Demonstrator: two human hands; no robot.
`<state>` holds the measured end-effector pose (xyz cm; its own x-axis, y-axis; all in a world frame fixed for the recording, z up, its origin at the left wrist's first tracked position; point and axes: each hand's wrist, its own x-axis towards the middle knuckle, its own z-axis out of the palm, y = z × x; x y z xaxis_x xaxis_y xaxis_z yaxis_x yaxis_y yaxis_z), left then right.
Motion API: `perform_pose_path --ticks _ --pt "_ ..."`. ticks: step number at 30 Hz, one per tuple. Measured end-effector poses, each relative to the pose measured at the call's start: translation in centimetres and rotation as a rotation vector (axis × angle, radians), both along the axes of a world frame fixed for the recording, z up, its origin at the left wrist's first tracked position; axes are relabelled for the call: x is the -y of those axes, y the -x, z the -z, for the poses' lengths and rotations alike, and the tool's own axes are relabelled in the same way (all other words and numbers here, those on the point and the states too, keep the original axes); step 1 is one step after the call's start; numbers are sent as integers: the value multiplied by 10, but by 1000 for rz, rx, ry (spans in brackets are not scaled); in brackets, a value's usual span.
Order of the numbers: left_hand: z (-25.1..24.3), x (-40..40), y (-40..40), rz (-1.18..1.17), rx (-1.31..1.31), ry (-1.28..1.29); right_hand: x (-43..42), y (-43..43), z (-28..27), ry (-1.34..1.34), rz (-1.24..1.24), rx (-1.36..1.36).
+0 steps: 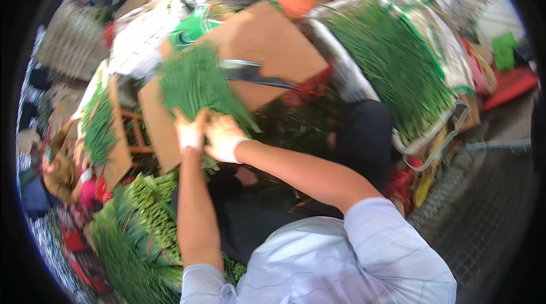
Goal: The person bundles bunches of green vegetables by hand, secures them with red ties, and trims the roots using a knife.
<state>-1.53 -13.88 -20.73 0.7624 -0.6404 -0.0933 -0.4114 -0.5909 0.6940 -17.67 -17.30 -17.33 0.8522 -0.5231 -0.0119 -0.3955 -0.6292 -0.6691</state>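
Note:
A loose bunch of long green stalks, like chives or scallions [194, 78], lies fanned over a brown cardboard sheet [273, 39] in front of me. Both hands are at its near end: my left hand [190, 131] and, touching it on the right, my right hand [224, 135]. Blur hides the fingertips, so how firmly either hand grips the stalks cannot be told. Each wrist has a white band or glove cuff. Just beyond the bunch is a round green object [192, 31], perhaps a roll of tape or a container.
A white-rimmed container of green stalks [384, 61] stands at the right. Tied bundles [153, 214] are stacked at lower left. More stalks [99, 125] lie beside cardboard at the left. People [62, 171] are at the far left; red bags [405, 180] lie right of my legs.

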Motion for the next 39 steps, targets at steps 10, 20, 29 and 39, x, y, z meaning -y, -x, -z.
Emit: perform_pose_path --ticks 10,20,29,39 --pt "1 0 -1 23 -37 29 158 186 138 -825 942 -105" --pt "-44 -21 19 -16 -120 137 226 198 310 -560 1572 -140" --pt "-53 -24 8 -301 -142 147 322 178 366 -546 1737 -30" --pt "-97 -22 32 57 223 360 230 198 244 -215 1590 518"
